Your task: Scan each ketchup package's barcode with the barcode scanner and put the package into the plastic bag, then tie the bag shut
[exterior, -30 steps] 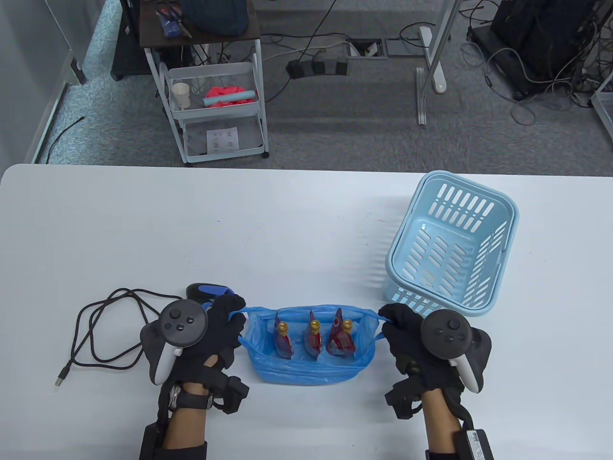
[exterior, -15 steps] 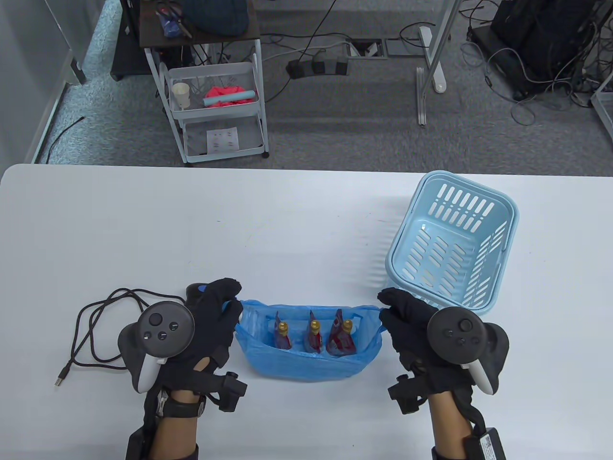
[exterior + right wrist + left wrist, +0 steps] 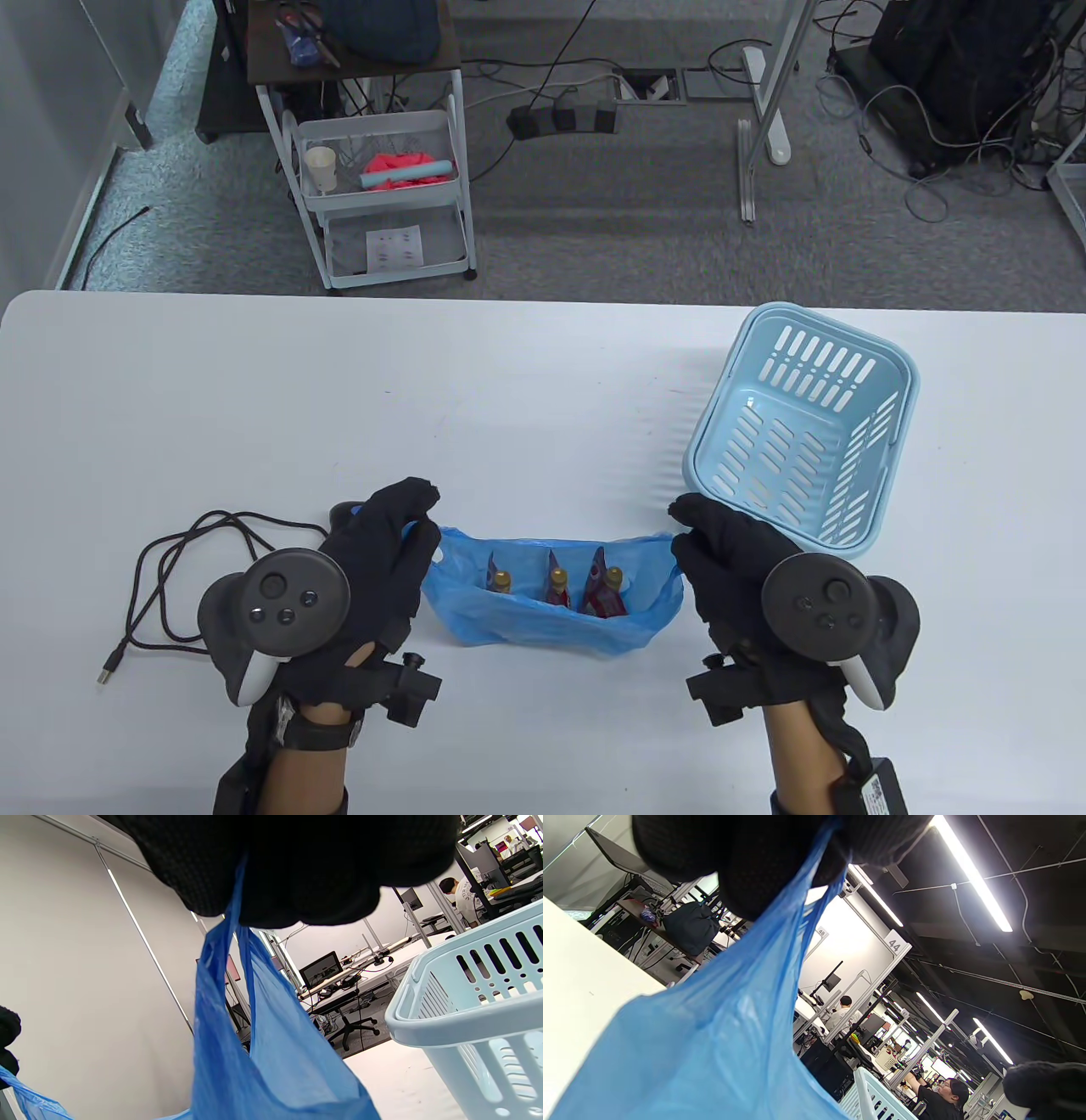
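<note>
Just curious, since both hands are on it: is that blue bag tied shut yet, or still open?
Still open. The plastic bag gapes at the top, showing three ketchup packages inside; the left hand and right hand hold its handles apart, unknotted.

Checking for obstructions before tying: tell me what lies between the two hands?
Table view: only the blue plastic bag with three ketchup packages, stretched between left hand and right hand.

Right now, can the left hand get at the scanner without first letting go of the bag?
Probably not. The left hand sits right over the scanner, so nothing blocks it, but its fingers are pinching the bag handle, and the right hand holds the other one.
</note>
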Demonstrator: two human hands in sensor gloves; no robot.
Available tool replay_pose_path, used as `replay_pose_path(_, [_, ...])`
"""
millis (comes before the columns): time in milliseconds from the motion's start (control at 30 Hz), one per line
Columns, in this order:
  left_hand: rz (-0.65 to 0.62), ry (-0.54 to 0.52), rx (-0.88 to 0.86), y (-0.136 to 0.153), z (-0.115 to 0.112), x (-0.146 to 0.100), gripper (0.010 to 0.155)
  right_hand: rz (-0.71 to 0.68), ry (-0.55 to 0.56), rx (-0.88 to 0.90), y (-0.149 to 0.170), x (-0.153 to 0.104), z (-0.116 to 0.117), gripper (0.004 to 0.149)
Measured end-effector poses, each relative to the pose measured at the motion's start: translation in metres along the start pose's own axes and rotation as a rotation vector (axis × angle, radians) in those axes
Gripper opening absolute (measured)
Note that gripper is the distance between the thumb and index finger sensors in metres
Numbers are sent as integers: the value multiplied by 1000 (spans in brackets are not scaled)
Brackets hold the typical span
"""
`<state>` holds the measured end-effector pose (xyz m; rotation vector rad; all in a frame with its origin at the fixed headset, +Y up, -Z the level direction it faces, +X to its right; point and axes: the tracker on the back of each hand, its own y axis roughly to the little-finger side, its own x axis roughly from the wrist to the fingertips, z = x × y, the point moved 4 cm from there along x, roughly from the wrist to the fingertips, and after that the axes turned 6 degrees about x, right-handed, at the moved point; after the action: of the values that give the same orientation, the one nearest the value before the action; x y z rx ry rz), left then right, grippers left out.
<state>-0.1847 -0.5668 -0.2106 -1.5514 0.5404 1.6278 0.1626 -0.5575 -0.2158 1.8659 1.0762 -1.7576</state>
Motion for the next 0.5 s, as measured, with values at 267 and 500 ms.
replay_pose_path(267, [-6,0,44,-6,3,3,49,12,-21,-29,-7,0,-6,41])
replay_pose_path(500, [1,7,64,-8,4,4,49,22,-32,-68,-12,1,-10,38])
